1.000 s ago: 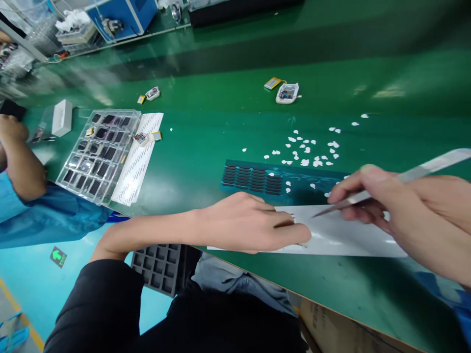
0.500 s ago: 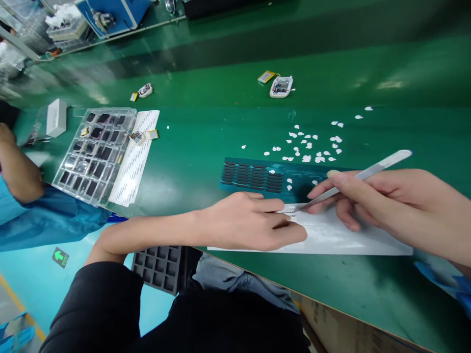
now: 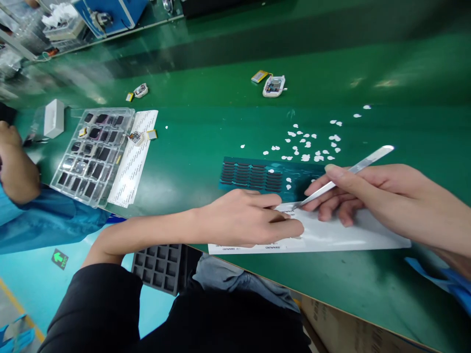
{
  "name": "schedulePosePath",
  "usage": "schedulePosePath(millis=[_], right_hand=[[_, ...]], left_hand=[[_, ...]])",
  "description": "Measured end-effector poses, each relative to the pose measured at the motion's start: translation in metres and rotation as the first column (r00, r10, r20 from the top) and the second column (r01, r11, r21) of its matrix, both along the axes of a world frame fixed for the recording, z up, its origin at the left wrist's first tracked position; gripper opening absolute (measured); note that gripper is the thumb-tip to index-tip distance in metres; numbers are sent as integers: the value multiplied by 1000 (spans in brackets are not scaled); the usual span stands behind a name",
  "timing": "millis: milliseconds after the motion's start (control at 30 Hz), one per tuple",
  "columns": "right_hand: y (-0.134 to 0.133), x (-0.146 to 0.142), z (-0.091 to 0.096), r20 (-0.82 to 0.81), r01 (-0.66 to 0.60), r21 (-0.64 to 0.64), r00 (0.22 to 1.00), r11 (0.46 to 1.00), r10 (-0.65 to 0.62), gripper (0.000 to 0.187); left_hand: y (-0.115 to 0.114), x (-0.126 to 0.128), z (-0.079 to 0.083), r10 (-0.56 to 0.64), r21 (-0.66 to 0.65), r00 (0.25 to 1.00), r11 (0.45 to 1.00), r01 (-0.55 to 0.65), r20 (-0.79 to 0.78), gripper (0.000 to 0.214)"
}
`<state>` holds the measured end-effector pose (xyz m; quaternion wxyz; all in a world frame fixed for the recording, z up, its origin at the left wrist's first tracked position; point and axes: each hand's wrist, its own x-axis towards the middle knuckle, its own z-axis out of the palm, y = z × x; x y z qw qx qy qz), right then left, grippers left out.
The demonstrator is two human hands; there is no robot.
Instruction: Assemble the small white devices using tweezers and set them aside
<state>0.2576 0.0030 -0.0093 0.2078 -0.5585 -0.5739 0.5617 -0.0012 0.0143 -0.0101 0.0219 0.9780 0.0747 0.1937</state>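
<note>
My right hand (image 3: pixel 353 191) is closed around silver tweezers (image 3: pixel 353 169) in a pen-like hold, slanting down to the left. Their tips meet the white printed sheet (image 3: pixel 368 235) just right of my left fingers. My left hand (image 3: pixel 257 218) lies palm down over the sheet's left part, fingers bent and holding it; the thumb and anything under the palm are hidden. Behind the sheet is a dark teal mat (image 3: pixel 290 169) with rows of dark strips (image 3: pixel 253 175). A few small white round pieces (image 3: pixel 289 180) lie on it.
More white pieces (image 3: pixel 305 157) are scattered beyond the mat. Opened devices with batteries (image 3: pixel 274 86) lie farther back. At left are a clear compartment tray (image 3: pixel 93 157), a printed strip sheet (image 3: pixel 136 162), a white box (image 3: pixel 54 118) and another person's arm (image 3: pixel 18 166).
My right hand and the tweezers have shifted slightly left, with the tweezers' rear end lower to the left. More printing shows along the sheet's front edge. My left hand stays on the sheet.
</note>
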Motion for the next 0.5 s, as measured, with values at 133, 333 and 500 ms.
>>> schedulePosePath(millis=[133, 333, 500], right_hand=[[-1, 0, -2, -39, 6, -39, 999, 999, -7, 79], [1, -1, 0, -40, 28, -71, 999, 997, -31, 79], [1, -2, 3, -30, 46, -78, 998, 996, -48, 80]], left_hand=[[1, 0, 0, -7, -34, 1000, 999, 7, 11, 18], [0, 0, 2, 33, -71, 993, 997, -41, -116, 14], [0, 0, 4, 56, -91, 986, 993, -70, -155, 20]])
